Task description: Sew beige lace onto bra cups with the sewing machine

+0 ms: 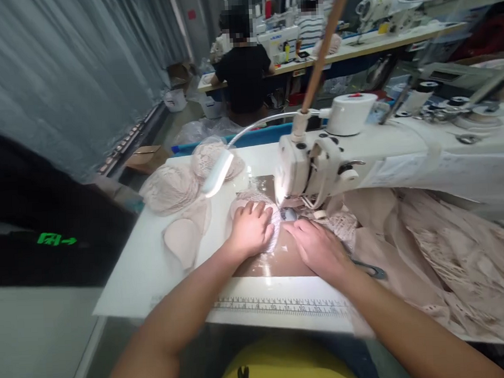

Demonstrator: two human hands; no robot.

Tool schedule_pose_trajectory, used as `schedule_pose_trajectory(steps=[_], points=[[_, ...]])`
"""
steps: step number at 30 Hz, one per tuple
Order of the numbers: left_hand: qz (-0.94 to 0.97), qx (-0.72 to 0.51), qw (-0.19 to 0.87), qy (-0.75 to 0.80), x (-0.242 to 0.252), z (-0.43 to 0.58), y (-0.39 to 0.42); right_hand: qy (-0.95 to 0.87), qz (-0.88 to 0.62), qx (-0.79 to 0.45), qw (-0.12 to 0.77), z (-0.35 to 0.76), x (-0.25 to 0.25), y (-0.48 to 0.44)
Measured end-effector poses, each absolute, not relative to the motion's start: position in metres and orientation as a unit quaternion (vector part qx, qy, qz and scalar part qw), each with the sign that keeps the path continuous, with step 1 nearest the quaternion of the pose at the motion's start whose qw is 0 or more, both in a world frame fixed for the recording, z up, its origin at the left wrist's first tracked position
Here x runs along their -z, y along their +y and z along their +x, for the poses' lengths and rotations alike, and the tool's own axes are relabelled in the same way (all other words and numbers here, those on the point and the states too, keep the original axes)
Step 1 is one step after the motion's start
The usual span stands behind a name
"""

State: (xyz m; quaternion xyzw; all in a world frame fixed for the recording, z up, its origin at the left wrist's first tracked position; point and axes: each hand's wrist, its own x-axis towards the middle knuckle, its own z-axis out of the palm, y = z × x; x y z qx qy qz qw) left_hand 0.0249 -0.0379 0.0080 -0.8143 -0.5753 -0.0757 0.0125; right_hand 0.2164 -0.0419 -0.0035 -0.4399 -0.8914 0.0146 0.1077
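Note:
My left hand (252, 229) lies flat with fingers spread on a beige lace bra cup (274, 230), just left of the needle area of a white sewing machine (293, 170). My right hand (316, 242) rests on the brown machine bed (276, 266), right of the cup, its fingers stretched toward the presser foot. Whether its fingertips touch the lace is hard to tell. Bunched lace (341, 227) lies beyond the right hand. Partly under the right wrist are metal scissors (370, 269). The needle itself is hidden in glare.
Stacked lace cups (170, 187) and a loose cup (182, 243) lie on the table's left. Beige fabric (447, 258) heaps at the right. A lamp (218, 174) arches over the table. A ruler strip (278, 307) runs along the front edge. A person (242, 72) sits at another machine behind.

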Motion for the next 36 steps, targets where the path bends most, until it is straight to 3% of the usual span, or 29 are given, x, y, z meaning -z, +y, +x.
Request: schedule_pose_trajectory(steps=[6,11,17,20,24,30,32,36], points=[[-0.79,0.09,-0.036,-0.606,-0.036,-0.008,-0.086,-0.896,-0.426,-0.012,0.121,0.22,0.01,-0.039],[-0.714,0.094,-0.007,-0.694,-0.038,-0.078,-0.159,-0.9,-0.417,-0.011,0.126,0.221,0.012,-0.039],[-0.574,0.359,-0.077,-0.732,-0.026,-0.126,-0.198,-0.902,-0.409,-0.072,0.118,0.226,0.001,-0.036],[-0.519,0.468,-0.09,-0.71,-0.044,-0.117,-0.21,-0.906,-0.369,-0.124,0.165,0.235,-0.021,-0.048],[-0.538,0.505,-0.149,-0.659,-0.074,-0.079,-0.22,-0.884,-0.31,-0.263,0.232,0.237,-0.054,-0.087],[-0.68,0.404,-0.388,-0.473,-0.089,-0.007,-0.2,-0.732,-0.192,-0.59,0.28,0.202,-0.068,-0.127],[-0.704,0.4,-0.375,-0.451,-0.087,0.005,-0.185,-0.658,-0.191,-0.687,0.241,0.195,-0.059,-0.129],[-0.738,0.389,-0.221,-0.505,-0.069,0.007,-0.148,-0.52,-0.233,-0.784,0.245,0.208,-0.042,-0.132]])
